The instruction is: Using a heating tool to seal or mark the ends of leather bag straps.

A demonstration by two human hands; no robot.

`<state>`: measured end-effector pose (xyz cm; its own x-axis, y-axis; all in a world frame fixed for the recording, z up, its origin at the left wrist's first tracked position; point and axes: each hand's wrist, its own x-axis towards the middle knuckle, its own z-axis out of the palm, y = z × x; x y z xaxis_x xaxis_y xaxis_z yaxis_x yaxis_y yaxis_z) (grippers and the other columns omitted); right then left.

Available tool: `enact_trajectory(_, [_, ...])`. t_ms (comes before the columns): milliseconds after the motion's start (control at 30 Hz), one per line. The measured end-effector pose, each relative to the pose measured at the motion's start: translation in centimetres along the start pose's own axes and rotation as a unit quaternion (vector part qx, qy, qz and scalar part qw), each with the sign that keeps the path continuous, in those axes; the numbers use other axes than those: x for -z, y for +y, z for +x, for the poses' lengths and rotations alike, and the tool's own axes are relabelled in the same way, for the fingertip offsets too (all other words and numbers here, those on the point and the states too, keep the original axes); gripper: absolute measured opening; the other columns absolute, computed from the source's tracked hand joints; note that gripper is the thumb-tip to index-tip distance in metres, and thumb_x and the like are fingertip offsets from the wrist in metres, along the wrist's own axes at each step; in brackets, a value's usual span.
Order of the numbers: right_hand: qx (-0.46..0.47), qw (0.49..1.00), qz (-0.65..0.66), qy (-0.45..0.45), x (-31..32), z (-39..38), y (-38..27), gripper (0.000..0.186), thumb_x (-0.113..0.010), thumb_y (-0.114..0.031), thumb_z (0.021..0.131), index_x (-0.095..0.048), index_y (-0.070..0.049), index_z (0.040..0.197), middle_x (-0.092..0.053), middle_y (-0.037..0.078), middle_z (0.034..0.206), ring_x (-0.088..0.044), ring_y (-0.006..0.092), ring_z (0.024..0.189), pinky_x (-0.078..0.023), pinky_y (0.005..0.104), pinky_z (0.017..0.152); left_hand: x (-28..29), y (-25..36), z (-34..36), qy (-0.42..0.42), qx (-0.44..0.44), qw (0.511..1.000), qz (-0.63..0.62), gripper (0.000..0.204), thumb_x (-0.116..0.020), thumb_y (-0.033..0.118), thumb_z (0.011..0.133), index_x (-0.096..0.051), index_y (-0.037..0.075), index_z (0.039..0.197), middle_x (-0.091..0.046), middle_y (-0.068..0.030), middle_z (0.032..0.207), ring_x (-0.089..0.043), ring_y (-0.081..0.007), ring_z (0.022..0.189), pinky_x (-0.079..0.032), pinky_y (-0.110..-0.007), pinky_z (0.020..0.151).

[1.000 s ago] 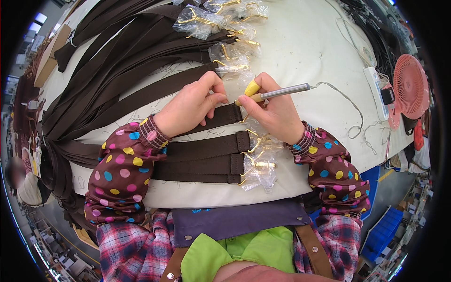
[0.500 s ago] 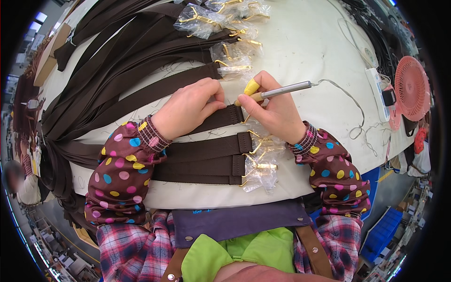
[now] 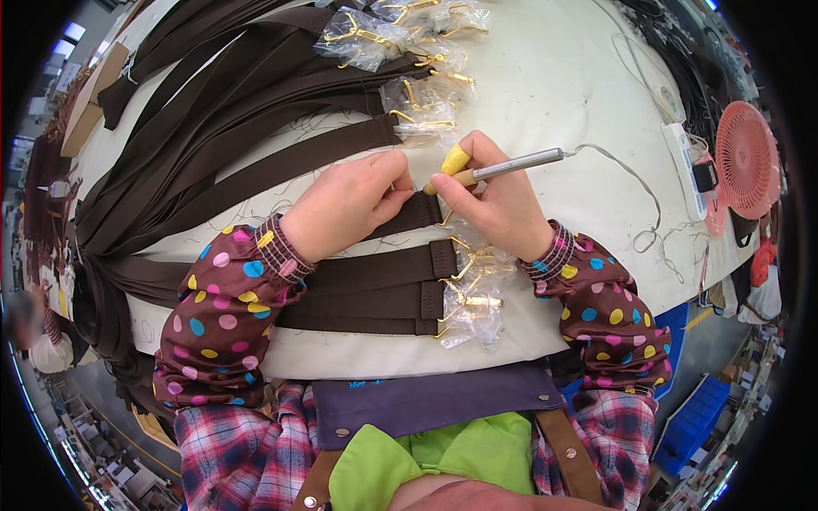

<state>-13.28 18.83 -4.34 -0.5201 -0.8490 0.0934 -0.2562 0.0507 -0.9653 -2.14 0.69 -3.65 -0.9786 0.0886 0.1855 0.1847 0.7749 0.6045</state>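
My right hand [image 3: 484, 192] grips a silver pen-like tool [image 3: 520, 166] with a cord, its tip at the stitched end of a dark brown strap [image 3: 402, 217]; a yellow cover wraps one finger. My left hand [image 3: 358, 192] has curled fingers pressed together on that strap, left of the tip; what they pinch is too small to make out. Below, more straps [image 3: 358, 302] end in gold hooks in clear plastic [image 3: 475, 302]. Above lie further straps [image 3: 256, 81] with bagged hooks [image 3: 366, 38].
The pale table [image 3: 571, 102] carries loose threads, a white power strip [image 3: 682, 170], a pink fan [image 3: 744, 159], dark cords and a cardboard box [image 3: 95, 98]. A co-worker [image 3: 47, 345] is at the far left edge. Blue bins [image 3: 690, 422] stand on the floor at right.
My left hand has moved slightly down and right, its fingers closing further near the tool tip. My right hand and the tool have barely shifted.
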Motion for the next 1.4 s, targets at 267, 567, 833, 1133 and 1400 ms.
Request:
enact_trajectory(267, [-0.010,1.000,-0.002,-0.010,0.0,-0.1,0.1,0.019,-0.063,-0.008,0.089,-0.044,-0.004,0.091,-0.052,0.000,0.074,-0.048,0.0038,0.064,-0.040,0.0201,0.056,0.5,0.1,0.4,-0.048,0.209,0.927,-0.306,0.015,-0.061,0.007,0.090,-0.046,0.005,0.089,-0.059,-0.0008,0.086,-0.061,-0.0066,0.077,-0.052,-0.019,0.061])
enact_trajectory(567, [-0.012,1.000,-0.014,-0.011,0.0,-0.1,0.1,0.020,-0.063,-0.008,0.090,-0.043,-0.003,0.090,-0.051,0.000,0.074,-0.047,0.0045,0.064,-0.039,0.0206,0.056,0.5,0.1,0.5,-0.061,0.235,0.909,-0.339,0.018,-0.060,0.007,0.091,-0.042,0.007,0.089,-0.056,0.0009,0.086,-0.060,-0.0064,0.078,-0.050,-0.019,0.062])
enact_trajectory(833, [-0.004,1.000,-0.025,-0.011,0.0,-0.1,0.0,0.020,-0.063,-0.009,0.089,-0.044,-0.003,0.089,-0.050,-0.001,0.074,-0.043,0.0040,0.065,-0.037,0.0208,0.057,0.5,0.3,0.6,-0.061,0.237,0.910,-0.335,0.018,-0.060,0.009,0.092,-0.042,0.008,0.088,-0.056,0.0011,0.086,-0.060,-0.0063,0.077,-0.050,-0.019,0.061])
enact_trajectory(1133, [-0.009,0.999,-0.034,-0.009,0.1,-0.2,-0.1,0.020,-0.063,-0.009,0.089,-0.044,-0.003,0.089,-0.049,-0.001,0.073,-0.042,0.0041,0.065,-0.036,0.0208,0.056,0.5,0.1,0.6,-0.066,0.233,0.901,-0.359,0.017,-0.058,0.009,0.093,-0.042,0.008,0.088,-0.056,0.0010,0.088,-0.060,-0.0062,0.077,-0.050,-0.019,0.061])
enact_trajectory(1400, [0.098,0.994,-0.046,0.032,0.9,-0.2,-0.5,0.014,-0.064,-0.009,0.088,-0.052,-0.003,0.092,-0.057,0.004,0.073,-0.052,0.0099,0.063,-0.041,0.0229,0.056,2.3,1.5,-0.8,0.009,0.105,0.992,0.062,0.033,-0.073,0.017,0.078,-0.054,0.005,0.101,-0.055,-0.0067,0.090,-0.060,-0.0209,0.081,-0.049,-0.031,0.070])
